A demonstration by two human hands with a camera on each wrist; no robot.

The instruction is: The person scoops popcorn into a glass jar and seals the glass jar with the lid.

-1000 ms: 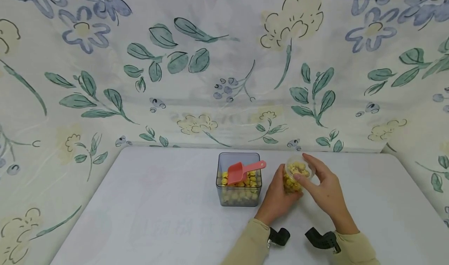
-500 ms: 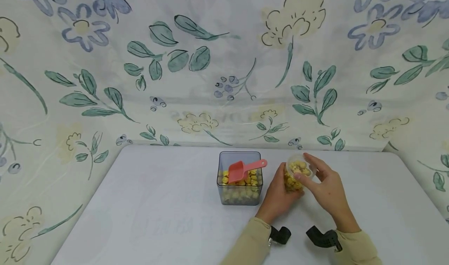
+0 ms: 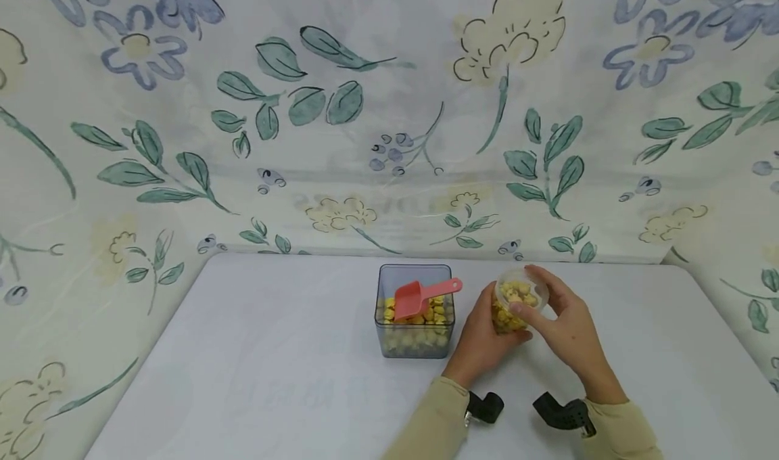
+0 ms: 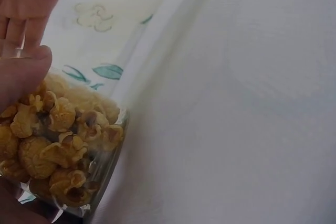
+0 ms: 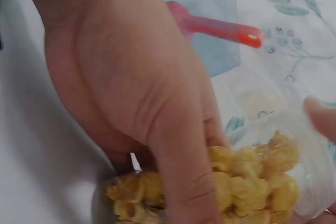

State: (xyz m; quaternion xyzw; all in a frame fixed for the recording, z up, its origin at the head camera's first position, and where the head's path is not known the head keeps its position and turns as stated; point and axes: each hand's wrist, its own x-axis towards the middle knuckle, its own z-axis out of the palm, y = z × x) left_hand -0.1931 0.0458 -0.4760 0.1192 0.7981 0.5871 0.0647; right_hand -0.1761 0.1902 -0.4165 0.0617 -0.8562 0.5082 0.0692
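My left hand (image 3: pixel 483 341) grips a clear plastic jar (image 3: pixel 506 321) from its left and underside. Yellow popcorn (image 4: pixel 58 145) fills the jar and shows through its wall in both wrist views. At the jar's upper end is a clear round lid (image 3: pixel 540 289), with popcorn visible through it. My right hand (image 3: pixel 569 321) holds this lid by its edge, thumb on the near side and fingers around the far side. In the right wrist view the left thumb lies across the jar, and right fingertips (image 5: pixel 321 116) show beside the lid (image 5: pixel 317 177).
Left of the hands stands a square, grey-tinted clear bin (image 3: pixel 415 341), partly filled with popcorn. A pink scoop (image 3: pixel 412 301) lies in it, its handle crossing the right rim. Behind the white table (image 3: pixel 274 352) hangs a flower-printed cloth (image 3: pixel 420 135).
Both hands stay around the jar and lid at nearly the same place, with only slight shifts of the left fingers under the jar. Bin and scoop stay put.
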